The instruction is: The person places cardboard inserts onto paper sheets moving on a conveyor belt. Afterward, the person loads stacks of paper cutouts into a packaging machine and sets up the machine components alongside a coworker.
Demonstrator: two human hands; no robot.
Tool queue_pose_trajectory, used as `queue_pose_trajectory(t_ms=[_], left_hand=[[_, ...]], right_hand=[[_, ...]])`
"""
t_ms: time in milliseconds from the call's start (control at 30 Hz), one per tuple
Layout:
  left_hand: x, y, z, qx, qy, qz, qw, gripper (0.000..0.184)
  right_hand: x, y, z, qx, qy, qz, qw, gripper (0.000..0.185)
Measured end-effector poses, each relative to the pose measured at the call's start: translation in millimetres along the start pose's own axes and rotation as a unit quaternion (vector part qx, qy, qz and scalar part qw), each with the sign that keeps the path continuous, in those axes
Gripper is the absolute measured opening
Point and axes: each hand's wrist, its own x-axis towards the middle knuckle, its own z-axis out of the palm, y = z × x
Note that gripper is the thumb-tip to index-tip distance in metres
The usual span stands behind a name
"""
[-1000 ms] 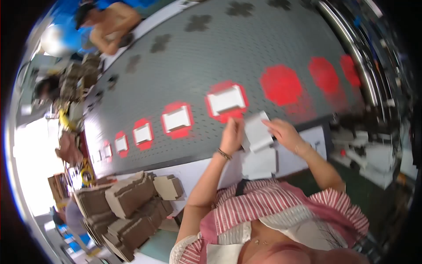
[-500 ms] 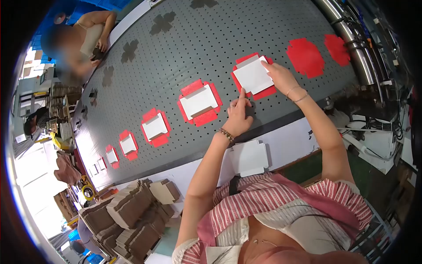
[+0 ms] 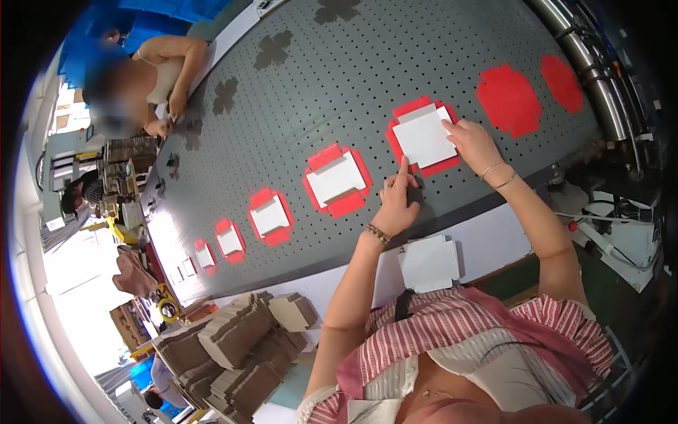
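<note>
A white card piece [image 3: 426,139] with a raised flap lies on a red cut-out sheet [image 3: 443,167] on the perforated grey belt. My left hand [image 3: 399,201] touches its lower left corner with the index finger stretched out, the other fingers partly curled. My right hand [image 3: 474,145] rests its fingertips on the upper right edge, fingers spread. To the left, another white piece [image 3: 335,179] sits on its red sheet, with smaller ones beyond. A bare red sheet [image 3: 509,101] lies to the right. Near my body is a stack of white pieces [image 3: 429,264].
Stacks of brown-grey card [image 3: 240,328] stand at the lower left. Metal rollers [image 3: 593,71] cross the belt's right end. Across the belt, a co-worker [image 3: 166,74] leans over its far edge. Dark cross-shaped pieces [image 3: 273,49] lie along the far side.
The white piece, between my hands a second ago, now lies on a red sheet. My hands have moved up over the belt, and their fingers have opened. The view has shifted.
</note>
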Motion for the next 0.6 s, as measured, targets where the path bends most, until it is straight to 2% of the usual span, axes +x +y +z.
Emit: queue_pose_trajectory(t_ms=[200,533,600], left_hand=[[3.3,-1.6,0.3,0.014,0.009,-0.004,1.000,0.092],[2.1,-0.4,1.5,-0.006,0.022,-0.017,1.000,0.082],[1.5,-1.6,3.0,0.003,0.027,-0.013,1.000,0.085]], right_hand=[[1.8,7.2,5.8,0.041,0.030,-0.015,0.999,0.031],[4.5,6.7,7.8,0.077,0.010,-0.006,0.997,0.030],[4.2,7.3,6.5,0.077,0.001,-0.002,0.997,0.030]])
